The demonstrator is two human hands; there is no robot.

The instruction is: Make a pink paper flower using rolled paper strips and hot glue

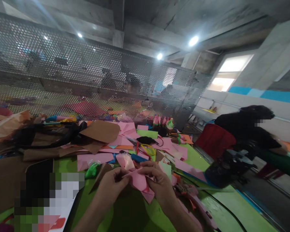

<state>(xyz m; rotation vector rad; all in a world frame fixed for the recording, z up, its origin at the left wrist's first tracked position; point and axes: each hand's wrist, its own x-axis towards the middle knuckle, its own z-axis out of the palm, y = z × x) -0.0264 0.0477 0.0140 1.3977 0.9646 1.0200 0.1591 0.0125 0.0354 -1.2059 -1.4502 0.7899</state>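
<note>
Near the table's front edge, my left hand point(113, 180) pinches the left side of a pink folded piece point(138, 179), of paper or felt. Thumb and fingers of my right hand point(156, 175) close on its right side. Its lower part hangs down between my hands in pointed flaps. Just behind it lies a pale pink lump point(128, 162); I cannot tell whether the two are joined. To the left of my left hand sits a bright green lump in clear plastic point(92, 169). What looks like a pink glue gun point(203, 206) lies right of my right hand.
Pink sheets point(127, 130), a brown sheet point(101, 130) and small tools cover the green table point(222, 206). Pink and green cone-shaped pieces point(169, 124) stand at the back. A perforated metal screen point(87, 74) rises behind. At right, a person point(246, 129) sits beside a red chair point(215, 140).
</note>
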